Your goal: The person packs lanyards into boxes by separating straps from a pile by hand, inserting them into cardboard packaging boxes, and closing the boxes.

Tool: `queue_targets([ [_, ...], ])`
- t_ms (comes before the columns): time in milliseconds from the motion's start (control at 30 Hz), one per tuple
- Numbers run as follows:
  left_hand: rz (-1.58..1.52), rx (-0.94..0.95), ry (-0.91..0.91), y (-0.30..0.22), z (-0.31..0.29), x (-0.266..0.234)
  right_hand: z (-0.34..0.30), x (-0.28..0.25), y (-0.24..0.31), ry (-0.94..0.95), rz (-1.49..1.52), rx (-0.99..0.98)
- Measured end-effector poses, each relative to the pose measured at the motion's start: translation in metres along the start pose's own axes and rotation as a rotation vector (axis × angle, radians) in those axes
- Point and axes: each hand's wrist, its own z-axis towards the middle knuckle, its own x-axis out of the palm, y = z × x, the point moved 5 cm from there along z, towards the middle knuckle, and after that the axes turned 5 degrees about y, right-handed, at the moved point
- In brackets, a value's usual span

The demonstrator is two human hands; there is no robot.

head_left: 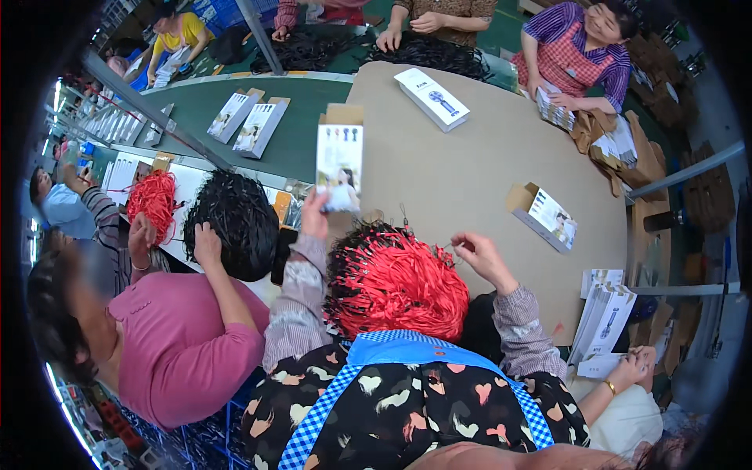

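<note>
My left hand (pixel 315 215) grips an upright white carton (pixel 340 160) by its lower left edge. The carton's brown top flap stands open, and small printed pictures cover its side. In front of me lies a big heap of red wrist straps (pixel 399 286), with black cord loops and ends along its far and left side. My right hand (pixel 479 254) hovers at the heap's right edge, thumb and fingers drawn together in a pinch. Whatever thin thing may be between those fingertips is too small to make out.
On the brown tabletop (pixel 486 172) lie a closed white carton (pixel 432 99) and an open-ended one (pixel 544 218). Stacked cartons (pixel 603 317) stand at right, beside another person's hand. A co-worker at left handles black straps (pixel 229 227). A green conveyor (pixel 184 133) carries cartons beyond a metal post.
</note>
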Motion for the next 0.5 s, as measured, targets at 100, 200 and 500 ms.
queue_targets([
  [100, -0.016, 0.002, -0.090, -0.004, 0.076, -0.053, 0.003, 0.014, -0.015, 0.085, 0.096, 0.174],
  [200, -0.147, 0.026, -0.136, -0.019, 0.139, -0.094, -0.002, 0.026, -0.043, 0.128, 0.097, 0.259],
  [500, 0.314, 0.038, -0.544, -0.056, 0.199, -0.177, -0.007, 0.038, -0.063, 0.102, 0.133, 0.356],
])
